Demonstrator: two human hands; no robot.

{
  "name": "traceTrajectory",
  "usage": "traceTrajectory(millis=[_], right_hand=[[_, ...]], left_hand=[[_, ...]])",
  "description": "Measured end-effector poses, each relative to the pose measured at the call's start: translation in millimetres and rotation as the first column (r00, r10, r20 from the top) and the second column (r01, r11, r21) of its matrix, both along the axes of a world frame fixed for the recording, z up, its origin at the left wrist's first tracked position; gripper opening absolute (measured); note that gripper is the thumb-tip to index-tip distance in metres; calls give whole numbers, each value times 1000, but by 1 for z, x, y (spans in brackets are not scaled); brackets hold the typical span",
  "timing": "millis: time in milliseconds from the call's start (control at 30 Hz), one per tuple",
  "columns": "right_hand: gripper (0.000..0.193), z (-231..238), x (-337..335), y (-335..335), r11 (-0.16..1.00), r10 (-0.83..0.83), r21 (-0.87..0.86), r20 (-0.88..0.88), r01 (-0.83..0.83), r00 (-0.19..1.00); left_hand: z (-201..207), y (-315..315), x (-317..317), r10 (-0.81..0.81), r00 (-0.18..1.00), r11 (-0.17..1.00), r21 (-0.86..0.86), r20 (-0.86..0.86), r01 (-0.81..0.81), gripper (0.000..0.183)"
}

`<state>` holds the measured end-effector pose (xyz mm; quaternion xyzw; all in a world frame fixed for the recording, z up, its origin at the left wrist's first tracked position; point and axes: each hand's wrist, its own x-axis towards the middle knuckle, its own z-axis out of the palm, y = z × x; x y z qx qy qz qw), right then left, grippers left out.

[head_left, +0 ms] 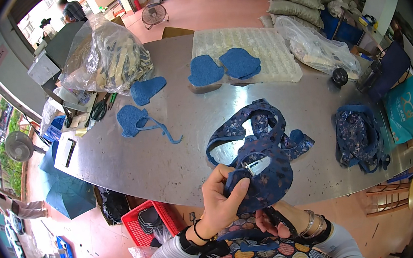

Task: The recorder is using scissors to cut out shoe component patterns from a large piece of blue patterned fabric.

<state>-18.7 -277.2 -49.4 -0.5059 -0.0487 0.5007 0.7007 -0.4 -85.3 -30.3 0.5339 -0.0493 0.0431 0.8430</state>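
A dark blue patterned fabric piece (267,178) with long looped straps (268,117) is held up at the table's near edge. My left hand (226,197) pinches its left rim between thumb and fingers. Through an oval opening in the cloth, a pale, shiny narrow thing (256,166) shows; I cannot make out its kind. Below the cloth, my right hand (276,222) is closed round a black-handled tool (280,220), its far end hidden behind the fabric. A second bundle of the same patterned cloth (361,138) lies to the right.
Blue felt-like cut pieces (205,70) lie across the metal table (166,133), some on a pale ridged sheet (280,61). Big plastic bags (108,53) stand at the far left, near dark-handled scissors (98,110). A teal bag (408,108) sits right; a red basket (136,224) stands below left.
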Motion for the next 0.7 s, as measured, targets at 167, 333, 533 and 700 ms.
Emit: traceTrajectory(millis=[167, 333, 533, 700], right_hand=[[60, -20, -6, -4, 990, -104, -99, -43, 99, 994], [64, -21, 2, -5, 991, -18, 130, -131, 35, 991], [69, -19, 8, -5, 973, 65, 205, 207, -109, 976], [73, -18, 5, -4, 984, 30, 162, 237, -70, 971]], left_hand=[[-3, 3, 2, -54, 998, 998, -42, -15, 53, 13], [-3, 6, 5, -147, 989, 982, -128, -35, 141, 14], [0, 7, 4, -174, 982, 973, -164, -68, 161, 14], [-1, 7, 3, -158, 986, 984, -94, -44, 153, 14]])
